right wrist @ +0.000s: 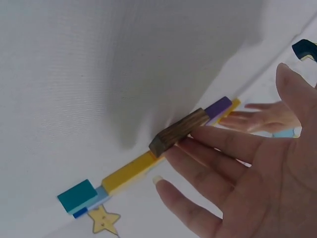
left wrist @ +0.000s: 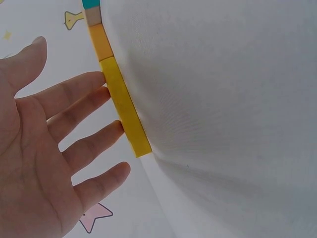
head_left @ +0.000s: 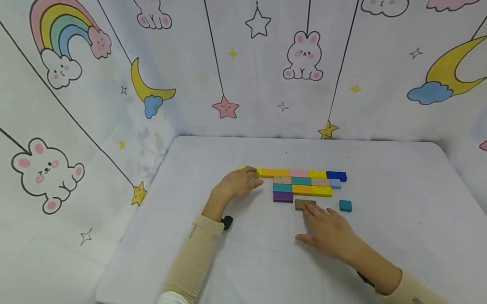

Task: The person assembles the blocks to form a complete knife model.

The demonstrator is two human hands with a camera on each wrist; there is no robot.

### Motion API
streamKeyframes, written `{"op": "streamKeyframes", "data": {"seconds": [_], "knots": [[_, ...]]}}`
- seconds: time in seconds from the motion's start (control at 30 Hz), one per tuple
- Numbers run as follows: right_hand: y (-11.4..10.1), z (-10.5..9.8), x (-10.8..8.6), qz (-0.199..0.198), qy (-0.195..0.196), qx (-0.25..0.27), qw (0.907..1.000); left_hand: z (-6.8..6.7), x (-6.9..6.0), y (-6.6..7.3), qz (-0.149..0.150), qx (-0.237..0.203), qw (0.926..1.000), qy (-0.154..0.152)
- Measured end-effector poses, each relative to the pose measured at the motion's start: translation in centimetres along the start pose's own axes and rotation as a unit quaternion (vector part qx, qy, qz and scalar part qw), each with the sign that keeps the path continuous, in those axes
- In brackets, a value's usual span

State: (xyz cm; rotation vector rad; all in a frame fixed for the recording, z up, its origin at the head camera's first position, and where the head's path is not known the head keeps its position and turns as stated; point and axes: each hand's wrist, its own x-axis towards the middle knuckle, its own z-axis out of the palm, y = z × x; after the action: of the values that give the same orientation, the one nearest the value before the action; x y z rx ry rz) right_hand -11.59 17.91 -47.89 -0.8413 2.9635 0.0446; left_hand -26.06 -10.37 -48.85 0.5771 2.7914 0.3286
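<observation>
My left hand (head_left: 237, 184) touches the long yellow block (left wrist: 126, 110) at the left end of the back row, its fingers extended with the tips against the block's side. A dark brown wooden block (head_left: 302, 205) lies just in front of the block rows. The fingertips of my right hand (head_left: 330, 231) rest on it, fingers nearly straight, thumb held apart. Left of the brown block, a purple block (head_left: 283, 197) sits against the front row. A small teal block (head_left: 345, 206) lies alone to the right.
Behind the brown block, rows of coloured blocks lie side by side, with an orange block (head_left: 275, 173), a pink block (head_left: 298, 173) and a dark blue block (head_left: 337, 176) in the back row. A light blue block (head_left: 335, 183) ends the second row. The white-covered table (head_left: 255, 269) meets a patterned curtain.
</observation>
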Motion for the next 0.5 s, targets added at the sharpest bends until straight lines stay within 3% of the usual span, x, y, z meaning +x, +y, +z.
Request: {"op": "streamKeyframes", "data": {"seconds": [0.5], "knots": [[0.8, 1.2, 1.5, 0.023, 0.018, 0.015, 0.9995, -0.1, -0.2, 0.0, 0.007, -0.002, 0.9999, 0.009]]}}
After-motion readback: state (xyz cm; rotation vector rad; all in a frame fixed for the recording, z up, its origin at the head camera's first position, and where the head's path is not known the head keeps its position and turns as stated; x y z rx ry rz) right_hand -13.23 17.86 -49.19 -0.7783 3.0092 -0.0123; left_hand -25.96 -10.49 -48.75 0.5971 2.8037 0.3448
